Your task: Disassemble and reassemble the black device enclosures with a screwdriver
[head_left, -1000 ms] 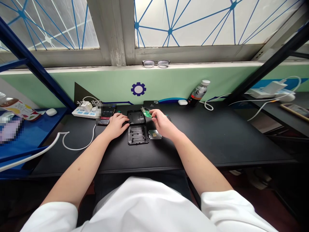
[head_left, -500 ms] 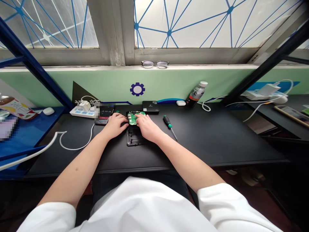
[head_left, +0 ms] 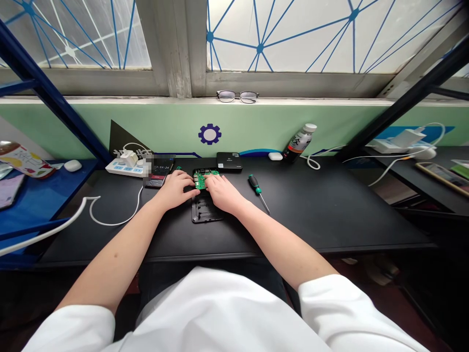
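A green circuit board lies in an open black case at the back middle of the black desk. My left hand rests on the case's left edge, its fingers curled against the board. My right hand lies over the board's right side, fingertips pressing on it. Just in front, partly under my right hand, sits a black case cover. A green-handled screwdriver lies apart to the right of my right hand.
A phone and a white power strip with a white cable sit at the left. A small black box, white earbud case and bottle line the back. Glasses rest on the sill.
My right hand carried the green board from the right down into the black case and now presses on it. The metal plate beside the cover is hidden. The left hand stayed put.
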The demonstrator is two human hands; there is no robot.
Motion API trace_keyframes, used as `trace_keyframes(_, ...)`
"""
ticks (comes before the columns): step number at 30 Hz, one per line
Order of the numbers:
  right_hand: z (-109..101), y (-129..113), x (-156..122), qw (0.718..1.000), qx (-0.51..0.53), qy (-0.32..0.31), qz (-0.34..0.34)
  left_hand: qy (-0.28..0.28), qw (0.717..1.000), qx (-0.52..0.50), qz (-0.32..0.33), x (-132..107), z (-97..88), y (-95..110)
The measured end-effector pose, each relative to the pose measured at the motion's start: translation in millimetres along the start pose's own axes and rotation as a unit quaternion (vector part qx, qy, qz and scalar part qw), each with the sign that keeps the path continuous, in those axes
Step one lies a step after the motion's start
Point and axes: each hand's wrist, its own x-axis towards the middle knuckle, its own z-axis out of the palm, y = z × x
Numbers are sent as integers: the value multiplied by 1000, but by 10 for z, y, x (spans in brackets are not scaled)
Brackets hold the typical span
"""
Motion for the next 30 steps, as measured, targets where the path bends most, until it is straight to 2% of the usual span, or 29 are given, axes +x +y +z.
trace_keyframes(12,67,8,51,997,-75,16,-1,16,1000,-11,-3,39,110,-116)
trace_keyframes(18,32,63,36,994,-83,56,45,25,999,-18,-8,42,127,-124)
trace_keyframes(24,60,124,-5,987,-37,83,133,32,999,-10,-4,47,145,-120)
trace_keyframes(30,83,170,-70,985,33,93,140,31,999,-22,-10,61,129,-88)
